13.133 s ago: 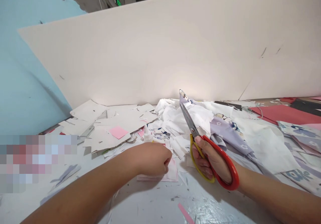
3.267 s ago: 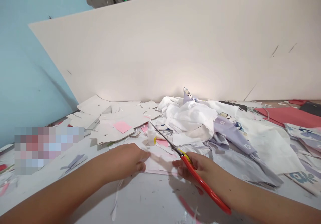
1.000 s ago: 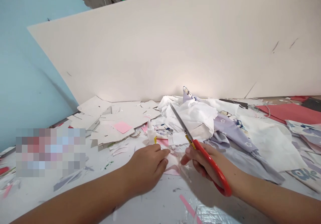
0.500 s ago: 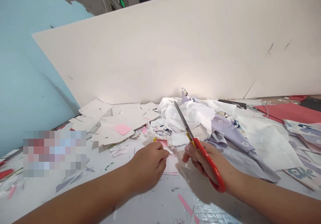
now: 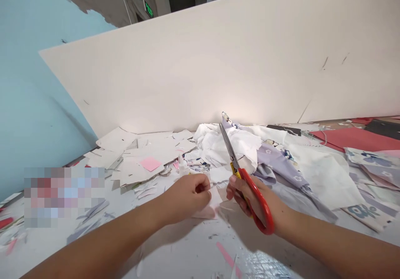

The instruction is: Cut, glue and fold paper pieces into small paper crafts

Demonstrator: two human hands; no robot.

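head view: left hand (image 5: 187, 195) has turned pink-edged paper (image 5: 206, 213), pinching it; right hand (image 5: 246, 198) grips red-handled scissors (image 5: 265, 208), blades raised off it.

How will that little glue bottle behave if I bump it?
The small glue bottle stands upright, slim and tapering, so it would probably tip over easily. It looks like light plastic, and its round body might then roll across the paper scraps.

Single head-worn camera, facing forward and down, close above left hand (image 5: 186, 196), right hand (image 5: 254, 200), tabletop (image 5: 184, 254); white board (image 5: 200, 75) behind.
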